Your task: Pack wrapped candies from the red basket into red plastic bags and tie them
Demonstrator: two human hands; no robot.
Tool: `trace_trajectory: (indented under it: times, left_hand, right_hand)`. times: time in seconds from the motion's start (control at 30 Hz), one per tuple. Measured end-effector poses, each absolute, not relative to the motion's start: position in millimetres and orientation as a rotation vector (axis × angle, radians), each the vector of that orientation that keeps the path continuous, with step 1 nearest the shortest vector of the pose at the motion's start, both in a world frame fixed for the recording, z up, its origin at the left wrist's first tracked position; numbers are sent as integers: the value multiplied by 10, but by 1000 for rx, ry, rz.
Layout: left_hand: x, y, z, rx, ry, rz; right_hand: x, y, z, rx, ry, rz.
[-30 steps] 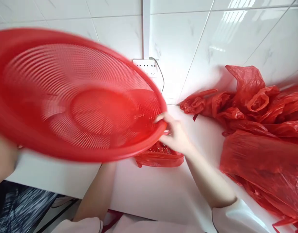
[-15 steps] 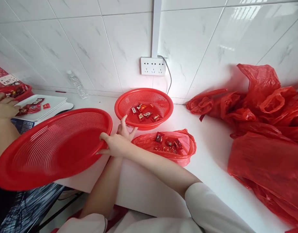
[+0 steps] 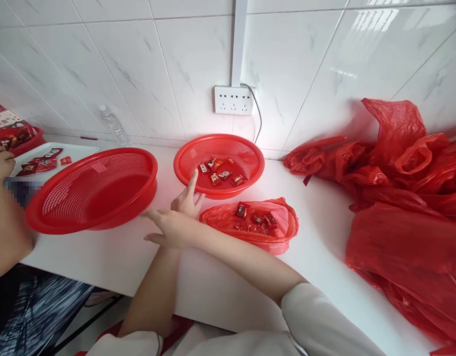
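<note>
Nearest the wearer, two bare forearms cross above a white counter [image 3: 102,257]. The right hand [image 3: 170,228], coming out of a white sleeve, is palm down with its fingers spread wide, holding nothing, fingertips pointing left. Just left of those fingertips, not touching them, sits a large red mesh basket [image 3: 90,190]. It is round, so it has no long axis, and it stands upright with its mouth facing up.

The left hand [image 3: 189,199] is partly hidden behind the right. It seems open and empty, index finger raised to the near rim of a small red basket [image 3: 253,168] holding wrapped sweets [image 3: 224,174]. Right of both hands lies an open red bag [image 3: 287,227] of sweets, and further right is a heap of crumpled red bags [image 3: 398,198]. Far left, another person's hand [image 3: 0,165] is near a white tray [image 3: 79,149]. Beyond, a white tiled wall [image 3: 157,74] carries a socket strip [image 3: 232,100].
</note>
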State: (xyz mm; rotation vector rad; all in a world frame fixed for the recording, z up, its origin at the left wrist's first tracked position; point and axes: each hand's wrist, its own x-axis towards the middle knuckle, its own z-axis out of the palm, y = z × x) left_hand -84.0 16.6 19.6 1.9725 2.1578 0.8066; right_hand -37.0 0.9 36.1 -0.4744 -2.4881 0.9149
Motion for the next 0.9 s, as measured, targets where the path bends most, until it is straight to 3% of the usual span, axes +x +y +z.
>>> trace_trajectory:
  times: [0.13,0.2,0.37,0.47,0.6,0.77,0.9]
  left_hand:
    - [-842,-25,443,1997,2317,609]
    - [-818,-138,517,1998,2360,398]
    - [-765,-246,449,1890,2165,-167]
    - [-748,-195,372,1947,2131,-193]
    - [-685,-145,461,2120,2111,167]
    - [-565,-90,859,1875,1590,1217]
    - [-490,-11,1212,1554,1091,1658]
  right_hand:
    - [599,-166,681,-138,-2584,930]
    - [1054,-203,724,-424,-2568,776]
    - [1794,-147,481,-1328,-2233,-24]
    - [2077,-112,380,-1730,-2152,-109]
    - [2401,-94,503,-1945,-2030,231]
    - [2615,-62,866,-1471,-1637,442]
    - [2501,-71,1099,-1008,-1228,397]
